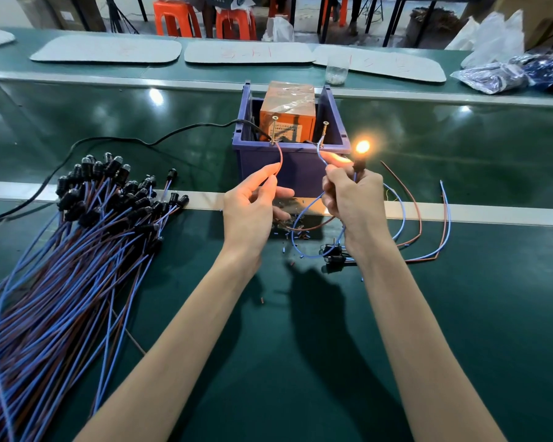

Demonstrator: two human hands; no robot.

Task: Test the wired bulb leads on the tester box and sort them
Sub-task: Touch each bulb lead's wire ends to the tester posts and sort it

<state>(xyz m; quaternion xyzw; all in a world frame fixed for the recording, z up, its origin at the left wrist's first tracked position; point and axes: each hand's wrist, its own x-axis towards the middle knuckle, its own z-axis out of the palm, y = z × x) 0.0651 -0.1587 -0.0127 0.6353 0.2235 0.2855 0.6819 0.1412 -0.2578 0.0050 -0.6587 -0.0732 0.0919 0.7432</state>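
Note:
The tester box (287, 116), orange and taped, sits in a blue crate (296, 167) with two screw contacts on its front rim. My left hand (253, 205) pinches a red lead (280, 161) whose tip touches the left screw. My right hand (353, 199) grips the bulb's black socket and a blue lead (320, 153) that touches the right screw. The bulb (362, 147) above my right fist glows orange. A large pile of wired bulbs (77, 244) lies on the left.
A few wired bulbs (336, 255) with red and blue leads lie to the right of my right wrist. A black cable (118, 141) runs left from the crate. Grey pads, a clear cup (336, 71) and plastic bags (498, 74) lie along the far side.

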